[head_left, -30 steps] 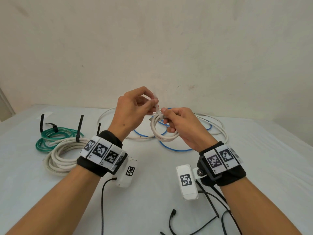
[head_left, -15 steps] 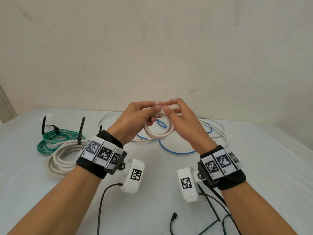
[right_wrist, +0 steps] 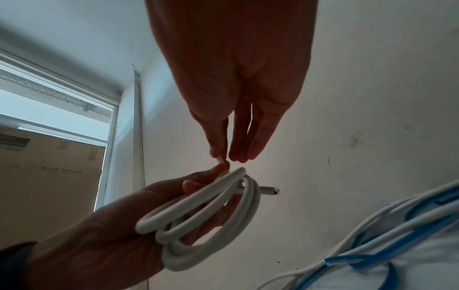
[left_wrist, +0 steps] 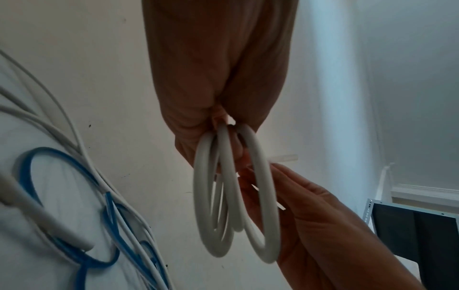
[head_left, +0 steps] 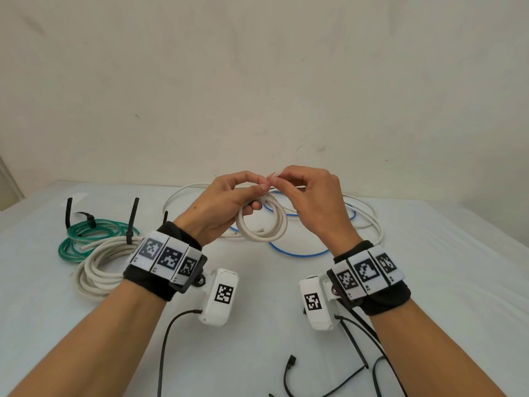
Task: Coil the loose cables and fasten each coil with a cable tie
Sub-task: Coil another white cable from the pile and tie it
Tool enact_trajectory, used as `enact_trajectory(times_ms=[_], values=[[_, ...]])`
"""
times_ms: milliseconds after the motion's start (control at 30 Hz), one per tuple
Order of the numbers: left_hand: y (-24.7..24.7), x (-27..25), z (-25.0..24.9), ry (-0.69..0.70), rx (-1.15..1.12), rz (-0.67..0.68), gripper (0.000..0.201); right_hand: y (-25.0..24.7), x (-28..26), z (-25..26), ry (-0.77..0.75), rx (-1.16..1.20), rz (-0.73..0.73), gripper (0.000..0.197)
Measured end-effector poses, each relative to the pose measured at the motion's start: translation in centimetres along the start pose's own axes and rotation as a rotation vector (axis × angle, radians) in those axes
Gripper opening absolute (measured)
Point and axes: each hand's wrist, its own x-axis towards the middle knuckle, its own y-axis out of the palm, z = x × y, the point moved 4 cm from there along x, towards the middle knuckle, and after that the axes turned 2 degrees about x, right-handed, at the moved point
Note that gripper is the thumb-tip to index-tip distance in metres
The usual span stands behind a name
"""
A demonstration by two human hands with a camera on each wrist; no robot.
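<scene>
A small white cable coil [head_left: 262, 224] hangs above the table, and my left hand [head_left: 257, 193] grips its top between thumb and curled fingers. A pale translucent cable tie [head_left: 273, 177] sticks up from the top of the coil, and my right hand [head_left: 276, 181] pinches its tail with thumb and forefinger. In the left wrist view the coil [left_wrist: 236, 196] dangles from my left hand [left_wrist: 223, 125], with the tie tail [left_wrist: 285, 158] behind it. In the right wrist view my right hand [right_wrist: 223, 157] pinches the tie [right_wrist: 221, 160] just above the coil [right_wrist: 206, 215], whose plug end [right_wrist: 269, 191] pokes out.
A green coil [head_left: 94, 236] and a larger white coil [head_left: 100, 265], each bound with a black tie, lie at the left. Loose white and blue cables [head_left: 360, 222] sprawl at the back near the wall. Black cable ties [head_left: 355, 348] lie near the front edge.
The coil has passed from my right hand to my left. My right hand has shifted up to pinch the tie's tail. Both hands have moved slightly right.
</scene>
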Motion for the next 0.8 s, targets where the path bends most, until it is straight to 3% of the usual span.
enact_trajectory(times_ms=[133, 500, 700, 800], values=[[0.6, 0.2, 0.0, 0.027, 0.003, 0.009, 0.011, 0.1, 0.0, 0.3, -0.007, 0.036, 0.005, 0.011], [0.8, -0.5, 0.8, 0.071, 0.173, -0.011, 0.021, 0.6, -0.6, 1.1, -0.136, -0.162, 0.019, 0.011], [0.6, -0.2, -0.6, 0.157, 0.116, -0.086, 0.014, -0.3, -0.2, 1.5, -0.044, -0.011, -0.078, 0.011], [0.2, -0.2, -0.7, 0.115, 0.004, -0.102, 0.015, -0.2, 0.0, 1.3, 0.04, 0.009, 0.01, 0.011]])
